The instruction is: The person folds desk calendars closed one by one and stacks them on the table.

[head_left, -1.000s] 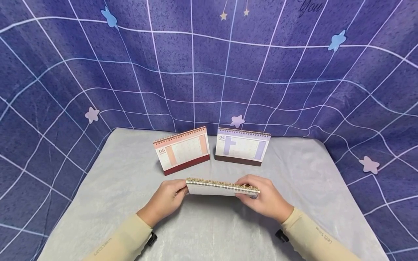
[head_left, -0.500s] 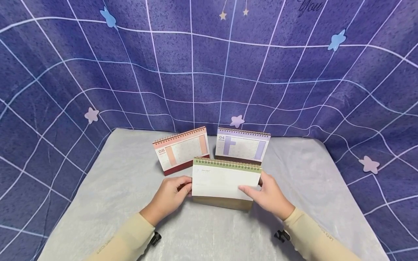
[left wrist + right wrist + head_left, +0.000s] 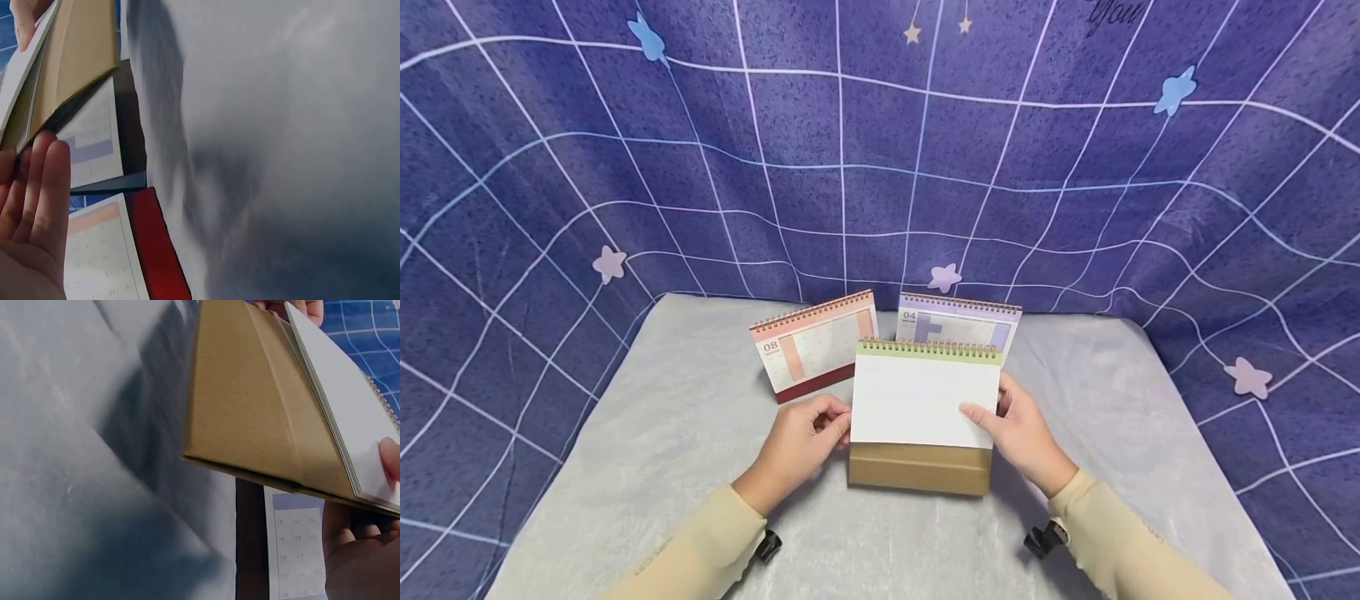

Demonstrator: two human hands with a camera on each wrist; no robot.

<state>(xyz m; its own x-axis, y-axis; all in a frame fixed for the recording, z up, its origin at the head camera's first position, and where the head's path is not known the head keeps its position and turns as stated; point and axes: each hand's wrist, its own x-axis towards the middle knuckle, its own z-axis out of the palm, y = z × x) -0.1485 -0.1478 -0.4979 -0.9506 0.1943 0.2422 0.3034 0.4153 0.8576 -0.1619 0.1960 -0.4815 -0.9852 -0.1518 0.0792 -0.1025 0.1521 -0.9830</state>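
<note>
A desk calendar with a green top strip and gold spiral binding (image 3: 925, 396) faces me, showing a blank white page above its brown cardboard stand (image 3: 244, 394). My right hand (image 3: 1030, 437) grips its right edge, thumb (image 3: 390, 459) on the white page and the other fingers behind. At the left edge, my left hand (image 3: 797, 442) pinches the calendar's side between thumb and fingertips. In the left wrist view, the fingers (image 3: 50, 187) reach to the stand's corner.
Behind stand an orange desk calendar (image 3: 820, 346) marked 08, on a dark red base, and a purple one (image 3: 958, 312) marked 04, partly covered by the held calendar. A grey cloth (image 3: 700, 358) covers the table. A blue gridded curtain (image 3: 880, 167) hangs behind.
The held calendar has swung from edge-on with its spiral toward me to upright, its page and brown stand now showing. It has moved toward the purple calendar, overlapping it.
</note>
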